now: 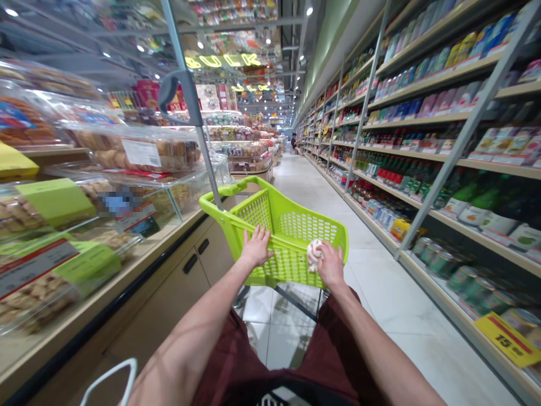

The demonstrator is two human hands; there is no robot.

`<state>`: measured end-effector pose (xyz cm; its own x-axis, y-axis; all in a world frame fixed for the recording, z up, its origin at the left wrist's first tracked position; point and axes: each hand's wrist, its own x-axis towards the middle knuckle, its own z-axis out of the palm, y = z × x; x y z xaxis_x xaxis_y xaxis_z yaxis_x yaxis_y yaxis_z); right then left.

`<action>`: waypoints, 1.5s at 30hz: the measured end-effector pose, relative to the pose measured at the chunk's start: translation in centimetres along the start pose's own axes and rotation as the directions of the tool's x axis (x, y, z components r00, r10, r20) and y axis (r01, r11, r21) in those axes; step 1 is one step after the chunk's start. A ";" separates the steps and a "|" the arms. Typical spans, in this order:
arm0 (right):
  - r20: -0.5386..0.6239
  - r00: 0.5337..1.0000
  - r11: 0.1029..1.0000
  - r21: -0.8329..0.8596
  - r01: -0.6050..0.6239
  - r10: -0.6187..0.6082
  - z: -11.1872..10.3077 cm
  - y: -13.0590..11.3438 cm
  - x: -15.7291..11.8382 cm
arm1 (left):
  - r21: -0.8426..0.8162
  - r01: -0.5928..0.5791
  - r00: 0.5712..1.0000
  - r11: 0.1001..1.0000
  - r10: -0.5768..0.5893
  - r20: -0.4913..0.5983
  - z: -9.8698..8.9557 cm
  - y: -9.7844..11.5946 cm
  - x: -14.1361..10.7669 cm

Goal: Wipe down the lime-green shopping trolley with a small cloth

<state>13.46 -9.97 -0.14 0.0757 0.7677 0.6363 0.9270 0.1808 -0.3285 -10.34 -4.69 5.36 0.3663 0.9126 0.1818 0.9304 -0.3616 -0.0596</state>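
A bright green plastic shopping cart [304, 223] stands right in front of me, its basket side facing my body. My left hand [256, 247] lies with fingers spread against the basket's near side, holding nothing. In my right hand [331, 264] is a crumpled white cloth [314, 254] with reddish marks, pressed against the basket's near rim and side toward the right end. Its folds partly hide the fingers. Inside the cart, a slotted green divider shows; most of the basket floor is hidden by the near wall.
Glass-topped counters with boxed baked goods [143, 152] run along the left. Tall shelves [426, 152] of cans and bottles line the right. A grey pole with a handle [181, 96] rises at the cart's left end. The tiled aisle [296, 169] stretches ahead, with a person [293, 142] far off.
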 end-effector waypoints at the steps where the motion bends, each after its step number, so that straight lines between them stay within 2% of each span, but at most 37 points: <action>1: -0.029 1.000 1.000 -0.007 -0.012 0.012 -0.3 0.6 -0.2 | -0.002 0.010 1.000 1.000 -0.010 0.001 0.0 0.1 0.0; 4: -0.134 0.990 0.999 -0.005 -0.045 0.044 -1.6 1.8 0.1 | 0.002 0.025 1.000 1.000 -0.025 0.008 0.1 0.4 -0.1; 8: -0.283 0.952 0.991 -0.034 -0.128 0.113 -3.4 2.5 1.2 | 0.013 0.006 1.000 1.000 -0.006 0.022 0.1 0.6 -0.3; 10: -0.245 0.964 0.989 -0.083 -0.124 0.100 -3.3 2.2 0.8 | 0.018 0.007 1.000 1.000 -0.008 0.018 0.2 0.7 -0.3; 13: -0.055 0.998 0.992 -0.124 -0.025 0.018 -1.7 1.1 -0.9 | 0.032 0.027 1.000 0.999 -0.027 0.008 0.1 0.9 -0.3; 14: -0.027 1.000 0.992 -0.126 -0.012 0.008 -0.9 0.7 -1.5 | 0.036 0.030 0.999 0.999 -0.030 0.012 0.0 0.9 -0.3; 18: -0.036 0.998 0.990 -0.135 -0.051 0.046 1.2 0.7 -2.3 | 0.051 0.015 0.999 0.999 -0.017 0.037 -0.5 1.2 -0.3; 26: -0.011 0.995 0.988 -0.116 -0.098 0.098 0.8 4.7 0.2 | 0.045 -0.031 1.000 0.999 0.031 0.005 -1.0 1.9 -0.5; 31: -0.145 0.979 0.989 -0.016 -0.146 0.142 1.3 7.5 1.1 | 0.133 -0.008 0.997 0.991 0.017 -0.071 -1.2 0.8 -1.1; 34: -0.203 0.971 0.992 0.063 -0.113 0.123 2.4 6.3 2.0 | 0.159 -0.008 0.997 0.987 0.020 -0.073 -1.0 1.0 -1.2; 37: -0.133 0.989 0.984 0.156 0.084 -0.064 4.1 2.6 3.1 | 0.161 0.007 0.998 0.987 0.004 -0.068 -0.7 1.3 -1.0; 40: -0.072 0.987 0.964 0.216 0.158 -0.145 5.4 -0.2 3.8 | 0.162 -0.016 0.998 0.987 0.026 -0.061 -0.6 1.0 -0.9; 42: -0.050 0.991 0.968 0.212 0.131 -0.123 5.5 -0.2 4.1 | 0.160 -0.028 0.997 0.987 0.039 -0.063 -0.5 0.7 -1.0; 45: -0.043 0.997 0.982 0.177 0.067 -0.060 4.8 2.0 4.2 | 0.156 -0.021 0.997 0.988 0.034 -0.076 -0.5 0.4 -1.3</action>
<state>13.84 -3.43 -1.48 0.0354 0.7285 0.6842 0.8501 0.3380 -0.4039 -10.40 -6.12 5.61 0.3954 0.8828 0.2537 0.9128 -0.3468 -0.2156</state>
